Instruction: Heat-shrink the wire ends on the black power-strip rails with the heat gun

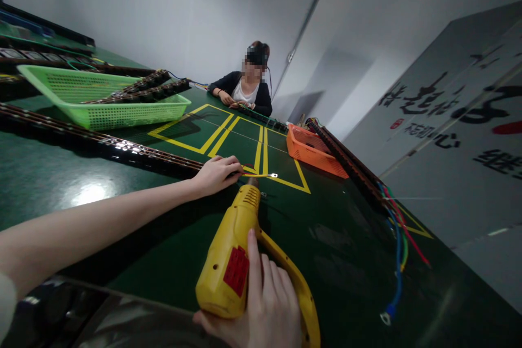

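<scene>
My right hand (271, 302) is wrapped round a yellow heat gun (232, 244), whose metal nozzle (253, 181) points away from me. Just past the nozzle lies the end of a yellow wire (255, 175) with a metal ring terminal (273, 175) on its tip. Fingers of my left hand (218, 175) are closed on that wire, left of the nozzle. A long dark strip with copper-coloured lines (142, 155) reaches from the left edge up to my left hand. Another small terminal (263, 194) shows beside the nozzle, lower down.
A green basket (130, 117) holding dark strips stands at the left. At the right are an orange basket (314, 152) and long dark strips (354, 168) with coloured wires (399, 239) hanging loose. Yellow tape marks (265, 149) line the green table. Across it sits another person (248, 87).
</scene>
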Demonstrator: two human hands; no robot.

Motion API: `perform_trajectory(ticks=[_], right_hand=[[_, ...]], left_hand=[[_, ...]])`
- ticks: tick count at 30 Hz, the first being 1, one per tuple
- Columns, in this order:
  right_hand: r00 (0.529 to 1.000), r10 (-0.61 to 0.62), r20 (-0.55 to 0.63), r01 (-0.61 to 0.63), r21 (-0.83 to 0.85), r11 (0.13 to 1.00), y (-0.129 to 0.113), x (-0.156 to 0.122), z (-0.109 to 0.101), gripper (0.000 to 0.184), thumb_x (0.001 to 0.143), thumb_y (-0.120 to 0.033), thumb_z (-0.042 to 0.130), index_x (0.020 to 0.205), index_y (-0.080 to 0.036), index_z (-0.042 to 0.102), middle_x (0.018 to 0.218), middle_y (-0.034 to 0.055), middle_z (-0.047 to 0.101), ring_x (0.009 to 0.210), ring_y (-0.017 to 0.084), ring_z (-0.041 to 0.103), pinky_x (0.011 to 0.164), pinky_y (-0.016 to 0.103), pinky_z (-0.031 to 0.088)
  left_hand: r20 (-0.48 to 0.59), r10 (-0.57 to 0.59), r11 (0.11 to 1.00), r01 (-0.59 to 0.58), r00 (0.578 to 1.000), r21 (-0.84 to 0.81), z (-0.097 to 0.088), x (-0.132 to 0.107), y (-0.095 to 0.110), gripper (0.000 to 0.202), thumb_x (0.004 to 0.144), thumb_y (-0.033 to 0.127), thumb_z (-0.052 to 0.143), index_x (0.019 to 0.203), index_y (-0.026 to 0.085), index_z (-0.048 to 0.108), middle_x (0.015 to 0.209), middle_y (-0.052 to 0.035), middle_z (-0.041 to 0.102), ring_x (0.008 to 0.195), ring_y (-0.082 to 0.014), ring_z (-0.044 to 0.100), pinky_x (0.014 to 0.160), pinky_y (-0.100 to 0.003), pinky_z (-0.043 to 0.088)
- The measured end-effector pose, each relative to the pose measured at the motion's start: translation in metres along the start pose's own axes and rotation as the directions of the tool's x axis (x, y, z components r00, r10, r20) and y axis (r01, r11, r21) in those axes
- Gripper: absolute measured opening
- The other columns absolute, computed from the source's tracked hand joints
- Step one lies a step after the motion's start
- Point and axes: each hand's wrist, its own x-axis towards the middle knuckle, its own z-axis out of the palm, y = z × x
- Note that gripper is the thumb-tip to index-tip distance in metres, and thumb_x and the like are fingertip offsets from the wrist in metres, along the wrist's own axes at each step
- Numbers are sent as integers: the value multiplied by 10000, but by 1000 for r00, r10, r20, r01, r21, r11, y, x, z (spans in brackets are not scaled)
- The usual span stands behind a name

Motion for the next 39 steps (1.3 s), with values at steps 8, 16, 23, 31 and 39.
perform_trajectory(ticks=[8, 16, 23, 31, 39], right_hand=[[1000, 20, 16, -21, 27, 999, -4, 1, -1, 1222, 547, -913, 385, 1427, -83, 210, 913, 109, 626, 760, 246, 587, 693, 394, 488], [996, 92, -19, -91, 71, 993, -8, -4, 2, 1176, 561, -932, 279, 1400, -108, 279, 932, 117, 634, 809, 264, 594, 752, 420, 451], [999, 22, -24, -21, 51, 998, -13, 5, -1, 1210, 534, -921, 374, 1389, -70, 272, 831, 89, 622, 703, 235, 586, 652, 387, 471], [998, 31, -50, -30, 24, 999, -29, 15, -2, 1208, 571, -903, 367, 1417, -55, 221, 804, 82, 604, 675, 227, 576, 619, 378, 482], [999, 30, -34, -29, 47, 998, -25, 15, -4, 1162, 574, -892, 393, 1392, -74, 281, 783, 65, 600, 677, 218, 579, 628, 369, 488]], left_hand=[[7, -150, 986, 150, 989, -77, 6, 0, 2, 216, 916, 354, 422, 975, 234, 592, 1005, 1, 584, 743, -120, 582, 609, -216, 398], [-17, -184, 980, 182, 983, -85, 10, 4, 0, 254, 921, 378, 412, 970, 238, 619, 986, -8, 590, 754, -126, 588, 608, -211, 403], [6, -112, 992, 112, 994, -52, 12, 2, -3, 247, 929, 326, 377, 1019, 239, 590, 1014, -23, 572, 797, -141, 588, 691, -233, 436], [54, -10, 996, 15, 998, -84, 8, 1, -7, 286, 932, 283, 357, 1120, 236, 566, 1071, -40, 571, 864, -158, 595, 759, -256, 457], [163, 90, 994, -78, 983, -78, 2, 4, -14, 373, 939, 274, 339, 1274, 247, 500, 1118, -66, 538, 898, -163, 587, 752, -242, 476]])
